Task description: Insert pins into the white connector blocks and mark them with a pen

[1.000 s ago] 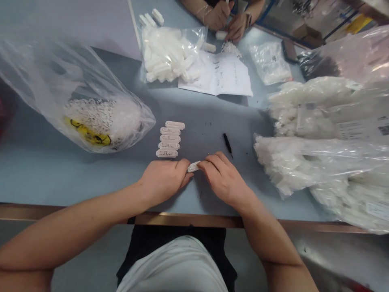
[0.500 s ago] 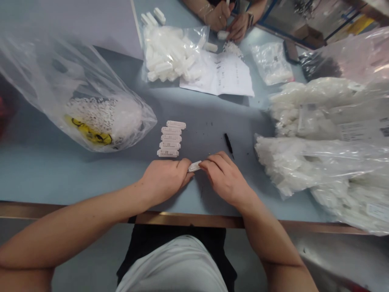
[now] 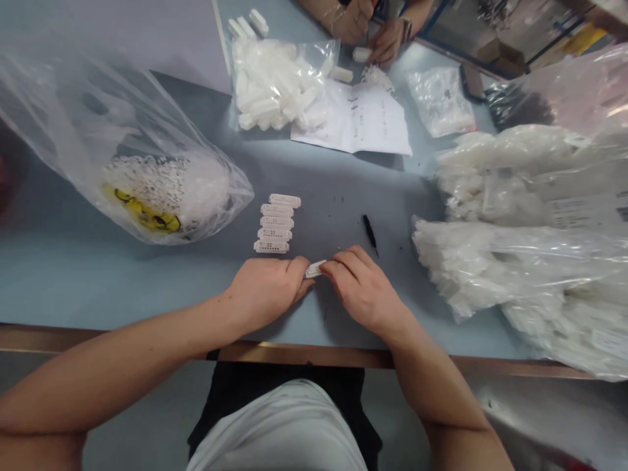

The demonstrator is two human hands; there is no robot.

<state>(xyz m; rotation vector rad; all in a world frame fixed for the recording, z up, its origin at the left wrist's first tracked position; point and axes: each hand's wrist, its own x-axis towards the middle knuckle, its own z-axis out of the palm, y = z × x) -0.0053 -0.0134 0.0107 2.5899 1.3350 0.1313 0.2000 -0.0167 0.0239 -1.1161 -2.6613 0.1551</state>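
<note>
A small white plastic strip-shaped part (image 3: 314, 269) is pinched between my two hands just above the table. My left hand (image 3: 269, 288) grips its left end, with the thumb on top and fingers below. At its right end, the fingertips of my right hand (image 3: 362, 286) close on it. Several similar white plastic parts (image 3: 276, 222), with rows of small holes, lie in a stacked column beyond my left hand. A black pen-like tool with a thin tip (image 3: 369, 233) rests on the table past my right hand.
To the left lies a clear bag of tiny white pieces (image 3: 171, 196). Bags of white parts (image 3: 510, 261) line the right. At the back are a bag of white blocks (image 3: 275, 85), a paper sheet (image 3: 363, 127) and another person's hands (image 3: 385, 42). The table edge (image 3: 304, 353) runs in front.
The white part has tilted very slightly between my fingers; my hands stay almost in place. The other person's upper hand has shifted a little.
</note>
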